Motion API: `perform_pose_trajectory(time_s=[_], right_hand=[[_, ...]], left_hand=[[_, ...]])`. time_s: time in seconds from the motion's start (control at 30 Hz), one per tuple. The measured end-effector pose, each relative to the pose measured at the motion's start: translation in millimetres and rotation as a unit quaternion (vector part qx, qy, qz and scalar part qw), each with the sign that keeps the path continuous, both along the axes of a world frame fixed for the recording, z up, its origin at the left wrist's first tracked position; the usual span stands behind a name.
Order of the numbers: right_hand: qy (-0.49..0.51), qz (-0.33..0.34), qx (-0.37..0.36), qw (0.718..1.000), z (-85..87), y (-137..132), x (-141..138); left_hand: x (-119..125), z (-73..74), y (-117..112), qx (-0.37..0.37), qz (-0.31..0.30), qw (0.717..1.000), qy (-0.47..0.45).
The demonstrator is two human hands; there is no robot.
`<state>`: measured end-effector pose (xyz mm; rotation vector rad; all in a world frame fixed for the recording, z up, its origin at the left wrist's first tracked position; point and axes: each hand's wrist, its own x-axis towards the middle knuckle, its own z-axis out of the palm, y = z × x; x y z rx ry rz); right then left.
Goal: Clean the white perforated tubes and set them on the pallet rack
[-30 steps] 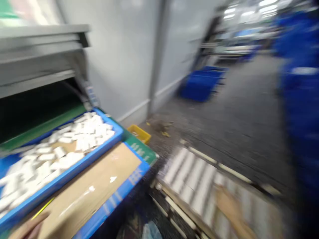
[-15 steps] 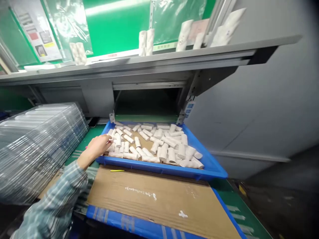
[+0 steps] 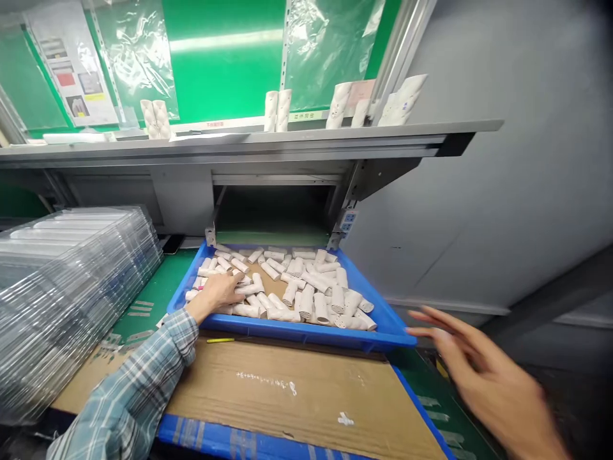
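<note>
- Head view: white tubes (image 3: 318,308) lie loose in a blue tray (image 3: 287,333).
- Left hand (image 3: 215,292): fingers curled over the tubes; grip cannot be confirmed.
- Right hand (image 3: 483,377): open, fingers spread, just beside the tray, holding nothing.
- Tubes: judged light, stiff, liable to roll; take hold around the middle.
- Stacked clear plastic trays (image 3: 71,300): left of the blue tray.

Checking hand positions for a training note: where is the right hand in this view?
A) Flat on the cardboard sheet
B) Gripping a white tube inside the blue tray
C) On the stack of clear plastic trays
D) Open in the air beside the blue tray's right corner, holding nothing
D: the right hand is blurred, its fingers spread and empty beside the blue tray, while the left hand is the one on the white tubes.
</note>
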<state>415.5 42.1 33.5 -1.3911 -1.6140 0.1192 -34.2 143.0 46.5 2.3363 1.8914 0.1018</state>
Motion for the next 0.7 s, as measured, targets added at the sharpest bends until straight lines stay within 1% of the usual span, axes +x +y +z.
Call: perform_pose_trajectory(time_s=[0.03,0.1,0.17,0.23,0.33,0.43,0.5,0.53,0.6,0.7], right_hand=[[0.019,0.047,-0.024,0.998,1.8,6,-15],[0.031,0.135,-0.044,0.989,5.1,21,-52],[0.033,0.199,-0.069,0.977,8.3,34,-90],[0.043,0.254,-0.098,0.961,10.8,43,-122],[0.082,0.315,-0.133,0.936,12.2,51,-157],[0.149,0.375,-0.151,0.902,11.4,53,-180],[0.191,0.401,-0.164,0.881,10.4,51,-190],[0.212,0.403,-0.168,0.874,10.1,49,-192],[0.253,0.386,-0.172,0.871,10.0,43,-195],[0.281,0.351,-0.171,0.877,11.5,33,-194]], left_hand=[[-2,0.3,0,-0.004,-0.009,1.0,-0.01],[-8,1.5,0,-0.017,-0.026,0.999,-0.036],[-12,3.8,-2,-0.027,-0.038,0.996,-0.071],[-13,7.4,-7,-0.019,-0.041,0.992,-0.117],[-5,15.5,-24,0.01,-0.047,0.979,-0.2],[11,23.8,-49,0.004,-0.091,0.954,-0.284],[19,25.9,-65,-0.011,-0.12,0.935,-0.333],[22,25.1,-72,-0.018,-0.128,0.926,-0.356],[25,19.6,-83,-0.018,-0.127,0.903,-0.41],[25,5.4,-90,0.006,-0.102,0.867,-0.488]])
